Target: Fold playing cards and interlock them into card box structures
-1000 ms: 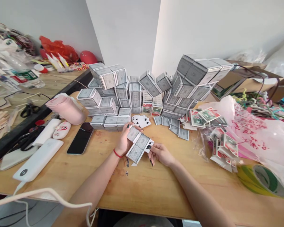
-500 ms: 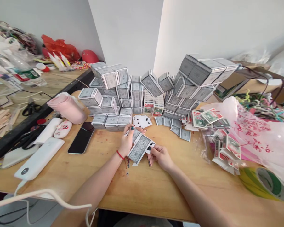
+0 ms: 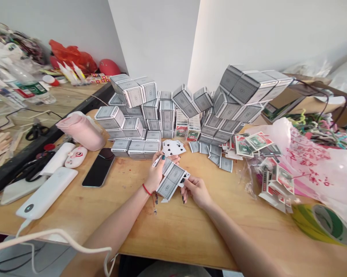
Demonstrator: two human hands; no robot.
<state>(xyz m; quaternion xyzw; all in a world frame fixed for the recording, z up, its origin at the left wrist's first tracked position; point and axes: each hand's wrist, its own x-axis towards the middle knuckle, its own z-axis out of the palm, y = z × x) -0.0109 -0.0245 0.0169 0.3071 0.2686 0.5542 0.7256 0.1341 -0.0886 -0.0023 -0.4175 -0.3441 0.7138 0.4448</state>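
Observation:
My left hand (image 3: 155,173) grips several grey-backed playing cards (image 3: 171,181), its thumb lying across their upper end. At their right edge my right hand (image 3: 198,190) pinches a card showing a black 5 (image 3: 186,177), which overlaps the grey-backed ones. Just beyond my hands, loose face-up cards (image 3: 173,147) lie on the table. Behind these rises a structure of folded grey cards, with a left stack (image 3: 137,148), a middle bridge (image 3: 187,104) and a taller right stack (image 3: 242,88). Red and green card boxes (image 3: 193,129) stand under the bridge.
Several folded cards (image 3: 219,157) lie right of centre. Opened card boxes (image 3: 277,184), a pink-printed plastic bag (image 3: 312,161) and a roll of yellow-green tape (image 3: 323,223) occupy the right. To the left are a phone (image 3: 98,168), a white power bank (image 3: 46,192) with cable and a pink roll (image 3: 82,130).
Both hands and the cards they hold stay almost in the same place. The whole view has shifted very slightly; nothing has been let go.

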